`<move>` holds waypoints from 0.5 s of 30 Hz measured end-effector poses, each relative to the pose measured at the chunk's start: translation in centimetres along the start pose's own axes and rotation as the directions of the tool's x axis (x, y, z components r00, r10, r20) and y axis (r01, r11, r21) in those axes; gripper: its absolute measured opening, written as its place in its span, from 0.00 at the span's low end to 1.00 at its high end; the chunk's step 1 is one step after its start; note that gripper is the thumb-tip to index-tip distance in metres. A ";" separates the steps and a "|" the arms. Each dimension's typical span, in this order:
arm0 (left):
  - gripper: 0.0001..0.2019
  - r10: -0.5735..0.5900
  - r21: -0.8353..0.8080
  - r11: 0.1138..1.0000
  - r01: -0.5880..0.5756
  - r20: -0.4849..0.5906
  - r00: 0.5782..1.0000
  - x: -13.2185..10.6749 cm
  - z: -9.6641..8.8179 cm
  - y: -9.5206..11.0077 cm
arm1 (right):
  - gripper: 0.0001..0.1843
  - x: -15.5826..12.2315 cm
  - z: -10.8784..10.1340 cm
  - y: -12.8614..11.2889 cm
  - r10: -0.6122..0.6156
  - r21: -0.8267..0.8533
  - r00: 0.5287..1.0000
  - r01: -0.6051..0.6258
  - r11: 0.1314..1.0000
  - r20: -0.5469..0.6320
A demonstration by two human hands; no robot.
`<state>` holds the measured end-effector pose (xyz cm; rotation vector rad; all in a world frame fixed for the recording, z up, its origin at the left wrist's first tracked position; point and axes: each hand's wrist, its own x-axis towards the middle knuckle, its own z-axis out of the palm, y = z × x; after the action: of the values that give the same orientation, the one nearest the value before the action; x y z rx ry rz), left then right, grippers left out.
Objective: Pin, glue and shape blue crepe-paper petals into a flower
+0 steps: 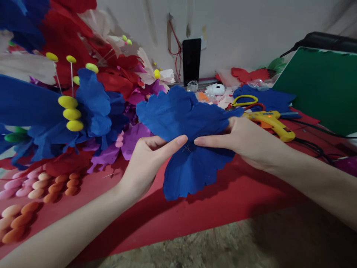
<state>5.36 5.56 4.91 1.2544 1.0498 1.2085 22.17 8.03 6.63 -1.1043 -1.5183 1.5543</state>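
Observation:
A blue fabric butterfly [173,115] with scalloped edges is held up above the red table, in the middle of the view. My left hand [152,156] pinches it from the left, thumb on the front and fingers behind. From the right, my right hand [237,141] grips it the same way, its thumb tip close to the left thumb. Fine pale threads or glue strands show on the cloth just below the thumbs. The fingers behind the fabric are mostly hidden.
On the right lie a yellow glue gun [275,121] with cables and yellow-handled scissors [245,99]. A green board [320,85] leans behind them. A dark phone [191,61] stands against the wall. Butterflies with yellow foam balls [73,114] crowd the left, above orange foam pieces [25,216].

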 end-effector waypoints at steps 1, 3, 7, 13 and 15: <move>0.10 -0.013 -0.060 0.998 0.014 0.019 1.000 0.0 0.0 0.0 | 0.11 0.0 0.0 0.0 0.004 0.008 1.000 -0.004 1.000 -0.002; 0.05 -0.016 -0.082 0.996 0.017 0.018 1.000 0.0 0.0 0.0 | 0.11 0.0 0.1 0.0 0.005 0.002 1.000 -0.005 1.000 -0.013; 0.07 -0.026 -0.083 0.996 0.026 0.009 1.000 -0.2 0.1 0.1 | 0.10 0.1 0.2 0.1 -0.026 -0.092 0.999 0.023 0.996 -0.034; 0.06 0.020 -0.035 0.999 -0.023 -0.066 0.998 -0.4 0.1 -0.1 | 0.11 0.1 0.3 0.4 -0.106 -0.184 0.994 0.107 0.977 0.013; 0.06 0.039 0.003 0.999 -0.039 -0.097 0.995 -0.3 0.0 -0.2 | 0.12 0.1 0.2 0.4 -0.125 -0.232 0.991 0.131 0.964 0.041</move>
<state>5.36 5.24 4.64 1.2325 1.1006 1.3103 22.00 8.05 6.19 -1.0934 -1.7901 1.3323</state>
